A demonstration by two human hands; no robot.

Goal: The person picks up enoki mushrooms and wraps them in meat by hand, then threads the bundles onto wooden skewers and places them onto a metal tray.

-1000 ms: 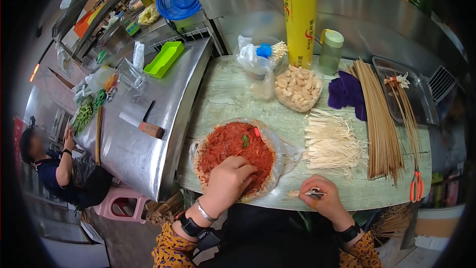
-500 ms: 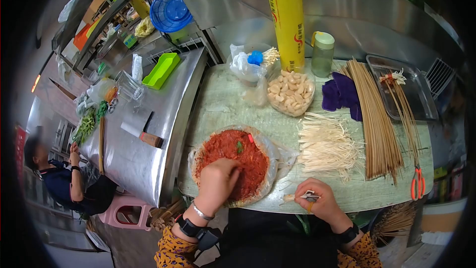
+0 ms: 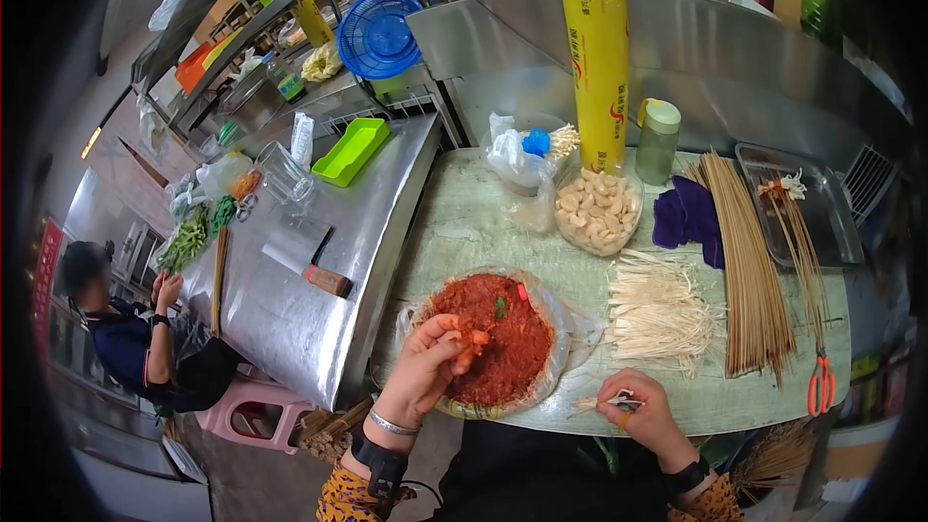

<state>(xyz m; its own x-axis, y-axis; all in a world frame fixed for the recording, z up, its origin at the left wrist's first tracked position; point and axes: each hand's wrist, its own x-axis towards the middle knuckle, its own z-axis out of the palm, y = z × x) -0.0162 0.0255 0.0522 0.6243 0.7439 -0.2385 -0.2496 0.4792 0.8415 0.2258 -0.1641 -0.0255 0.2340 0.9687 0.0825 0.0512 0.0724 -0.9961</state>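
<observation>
My left hand (image 3: 428, 367) is raised over the near left side of a plastic-lined bowl (image 3: 572, 333). Its reddened fingertips pinch a small lump of red minced paste. More of this red minced paste (image 3: 512, 353) fills the bowl, with a green leaf bit and a small red-pink piece on top. Near the table's front edge, my right hand (image 3: 646, 414) is closed around a small bundle of enoki mushrooms (image 3: 584, 405); its pale strands stick out to the left. What else lies inside that palm is hard to make out. Beyond the hand lies a spread of loose enoki mushrooms (image 3: 657, 314).
Wooden skewers (image 3: 749, 271), red-handled scissors (image 3: 821, 387) and a metal tray (image 3: 831, 242) lie right. A tub of peeled garlic cloves (image 3: 597, 213), yellow film roll (image 3: 596, 77) and bottle (image 3: 658, 145) stand behind. Left, a cleaver (image 3: 304, 266) rests on a steel counter; another person (image 3: 130, 338) sits there.
My left hand has come up out of the red paste with a pinch of it. My right hand keeps its bundle. The whole view has shifted slightly.
</observation>
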